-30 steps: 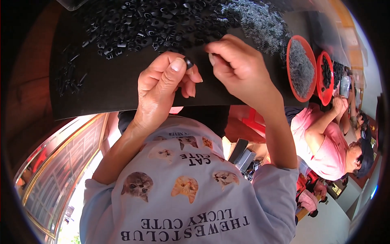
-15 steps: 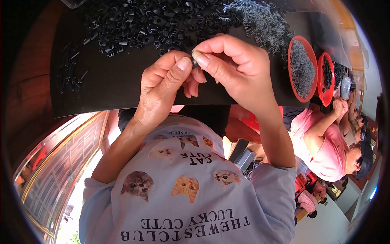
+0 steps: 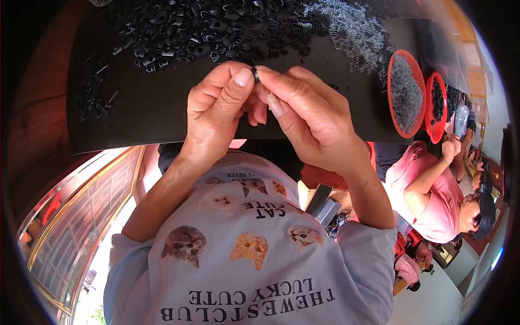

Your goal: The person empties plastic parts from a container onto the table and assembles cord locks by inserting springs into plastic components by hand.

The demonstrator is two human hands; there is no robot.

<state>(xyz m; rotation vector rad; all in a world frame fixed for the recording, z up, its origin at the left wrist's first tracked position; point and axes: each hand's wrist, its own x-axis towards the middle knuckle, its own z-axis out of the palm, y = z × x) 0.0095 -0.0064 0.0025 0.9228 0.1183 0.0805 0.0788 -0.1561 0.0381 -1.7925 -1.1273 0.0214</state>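
Note:
In front of my chest, over the table's near part, my two hands meet at a small black plastic part [image 3: 255,76]. My left hand [image 3: 219,105] is closed, pinching the part between thumb and forefinger. From the other side, the bent forefinger of my right hand [image 3: 311,111] presses against it. The right thumb sits lower, off the part, near the left hand's fingers. Most of the part is covered by fingertips, so its exact shape cannot be made out. Beyond the hands lies a big heap of short black tubular plastic pieces [image 3: 189,30].
Small metal coil springs [image 3: 352,35] are piled at the far right of the dark table [image 3: 146,108]. A red bowl [image 3: 392,111] of springs and a red dish [image 3: 429,130] of black parts stand at right. Thin black pieces [image 3: 92,97] lie left. A co-worker in pink [image 3: 428,200] sits rightward.
My right thumb has come away from the black part and moved lower, while the right forefinger now presses on it. My left hand keeps its pinch, slightly farther up.

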